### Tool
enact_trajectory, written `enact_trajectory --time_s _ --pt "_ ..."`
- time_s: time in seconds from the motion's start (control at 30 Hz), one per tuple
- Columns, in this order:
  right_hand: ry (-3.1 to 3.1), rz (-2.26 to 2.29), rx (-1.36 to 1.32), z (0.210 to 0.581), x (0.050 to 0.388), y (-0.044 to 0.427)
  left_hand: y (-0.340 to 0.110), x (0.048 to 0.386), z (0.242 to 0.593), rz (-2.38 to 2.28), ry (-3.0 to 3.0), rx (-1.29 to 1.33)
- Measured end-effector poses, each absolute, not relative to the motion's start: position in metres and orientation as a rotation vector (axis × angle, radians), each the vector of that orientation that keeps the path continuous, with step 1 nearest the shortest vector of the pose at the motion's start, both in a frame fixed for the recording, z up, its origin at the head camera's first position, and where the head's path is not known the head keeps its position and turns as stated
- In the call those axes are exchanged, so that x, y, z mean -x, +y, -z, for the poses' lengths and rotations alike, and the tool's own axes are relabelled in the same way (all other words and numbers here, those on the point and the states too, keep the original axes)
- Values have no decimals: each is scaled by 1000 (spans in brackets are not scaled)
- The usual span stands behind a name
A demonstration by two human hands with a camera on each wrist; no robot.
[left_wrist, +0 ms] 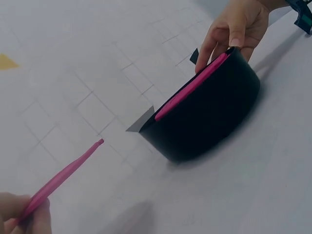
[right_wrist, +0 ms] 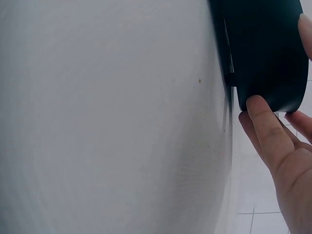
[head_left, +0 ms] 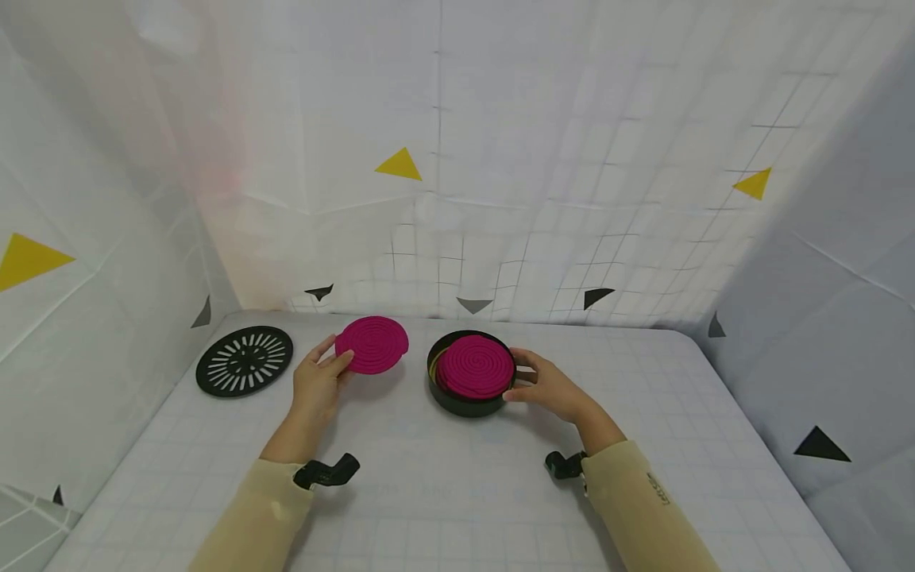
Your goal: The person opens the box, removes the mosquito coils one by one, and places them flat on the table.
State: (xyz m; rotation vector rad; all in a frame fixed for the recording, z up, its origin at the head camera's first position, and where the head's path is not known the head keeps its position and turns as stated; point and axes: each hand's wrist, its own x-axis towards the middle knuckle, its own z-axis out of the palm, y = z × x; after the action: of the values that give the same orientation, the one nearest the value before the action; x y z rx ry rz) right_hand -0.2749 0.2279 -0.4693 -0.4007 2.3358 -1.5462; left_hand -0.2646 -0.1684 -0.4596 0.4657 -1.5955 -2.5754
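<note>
My left hand point(head_left: 317, 387) pinches the edge of a flat, bright pink mosquito coil point(head_left: 372, 345) between thumb and fingers, above the table. In the left wrist view that pink coil point(left_wrist: 63, 176) appears edge-on. To its right stands a round black tin point(head_left: 468, 407) with more pink mosquito coils point(head_left: 476, 366) inside; how many lie beneath the top one is hidden. A yellowish strip shows along the tin's inner left wall. My right hand point(head_left: 549, 388) grips the tin's right side, fingers curled against its wall. The right wrist view shows fingertips touching the dark tin point(right_wrist: 268, 53).
A black round lid point(head_left: 245, 361) with radial slots lies at the table's back left. The white table point(head_left: 443, 492) is bounded by a white sheet point(head_left: 500, 238) behind and on both sides, marked with yellow and dark triangles. Black wrist mounts point(head_left: 327, 471) stick out from both sleeves.
</note>
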Motion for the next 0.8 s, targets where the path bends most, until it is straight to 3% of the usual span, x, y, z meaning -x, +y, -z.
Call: enact_trajectory --time_s 0.8 --pt "2324 1550 389 469 275 227 -198 278 474 2488 -1439 -765"
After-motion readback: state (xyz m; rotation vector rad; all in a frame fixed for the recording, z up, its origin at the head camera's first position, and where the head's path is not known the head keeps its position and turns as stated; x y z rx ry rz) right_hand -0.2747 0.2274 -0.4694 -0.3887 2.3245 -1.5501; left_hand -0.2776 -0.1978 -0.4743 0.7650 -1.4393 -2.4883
